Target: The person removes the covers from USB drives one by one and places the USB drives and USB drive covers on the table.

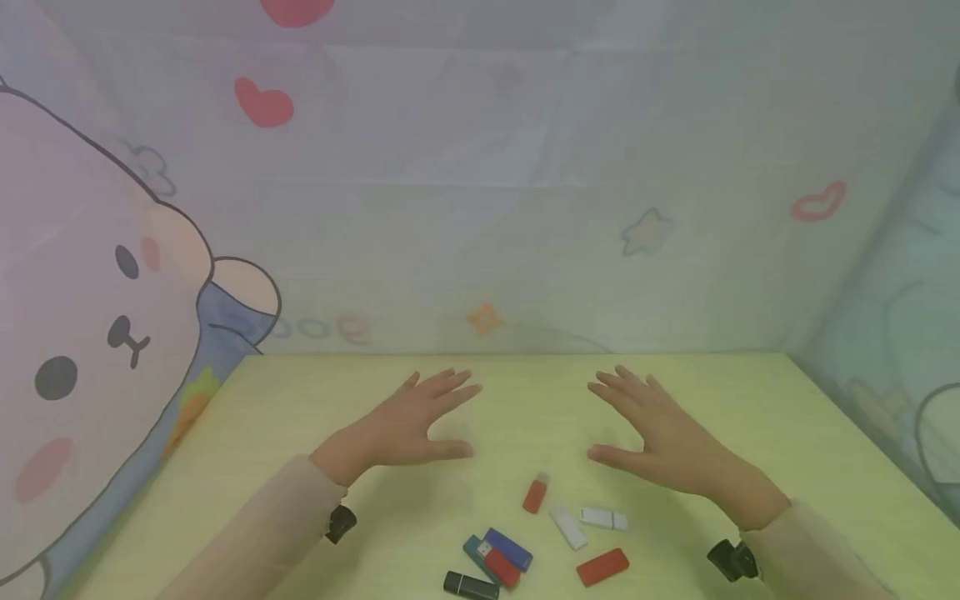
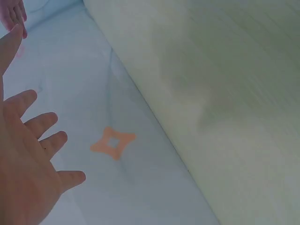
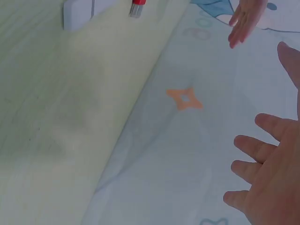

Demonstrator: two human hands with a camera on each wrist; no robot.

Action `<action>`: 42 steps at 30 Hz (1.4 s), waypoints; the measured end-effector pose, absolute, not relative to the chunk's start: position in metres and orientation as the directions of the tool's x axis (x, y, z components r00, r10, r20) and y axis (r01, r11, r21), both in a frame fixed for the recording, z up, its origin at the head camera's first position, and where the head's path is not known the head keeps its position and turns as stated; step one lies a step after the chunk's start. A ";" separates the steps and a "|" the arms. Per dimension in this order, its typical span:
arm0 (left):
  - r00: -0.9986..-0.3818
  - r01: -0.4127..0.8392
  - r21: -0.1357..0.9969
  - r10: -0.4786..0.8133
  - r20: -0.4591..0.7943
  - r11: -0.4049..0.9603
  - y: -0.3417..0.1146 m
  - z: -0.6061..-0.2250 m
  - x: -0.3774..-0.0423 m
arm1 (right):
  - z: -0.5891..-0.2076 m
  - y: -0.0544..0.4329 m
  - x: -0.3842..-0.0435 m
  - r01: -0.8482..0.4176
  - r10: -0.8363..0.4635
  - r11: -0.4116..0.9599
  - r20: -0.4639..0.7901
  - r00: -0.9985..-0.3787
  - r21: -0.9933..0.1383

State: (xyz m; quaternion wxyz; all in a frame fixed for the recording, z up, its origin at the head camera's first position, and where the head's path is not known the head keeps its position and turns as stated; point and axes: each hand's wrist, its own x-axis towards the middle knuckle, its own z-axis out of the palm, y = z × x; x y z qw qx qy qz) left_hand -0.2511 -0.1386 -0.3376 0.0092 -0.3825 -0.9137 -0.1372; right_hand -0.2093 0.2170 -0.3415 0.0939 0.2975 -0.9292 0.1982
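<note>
Both hands hover over the pale table with fingers spread and nothing in them. In the head view my left hand is at the left and my right hand at the right, palms facing each other. Nearer the front lie several USB sticks. A small red USB stick is closest to the hands. Behind a red stick lie a white capped stick and another white stick. To the left, a red stick with a bare metal plug overlaps a teal stick beside a blue one.
A black USB stick lies at the front edge of the head view. The table ends at a printed cloth backdrop with a cartoon animal on the left. Dark wrist devices sit at both sleeves.
</note>
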 end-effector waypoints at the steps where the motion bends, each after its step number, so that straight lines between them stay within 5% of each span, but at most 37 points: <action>1: -0.699 0.709 0.245 0.704 0.126 0.661 -0.136 -0.339 -0.252 | -0.342 0.214 -0.208 -0.592 -0.517 0.743 0.295 -0.804 -0.312; 11: -0.666 0.738 0.271 0.732 0.143 0.618 -0.120 -0.351 -0.257 | -0.355 0.187 -0.196 -0.608 -0.516 0.718 0.328 -0.791 -0.338; 42: -0.628 0.745 0.316 0.777 0.034 0.588 -0.083 -0.394 -0.251 | -0.387 0.168 -0.201 -0.534 -0.549 0.721 0.106 -0.829 -0.441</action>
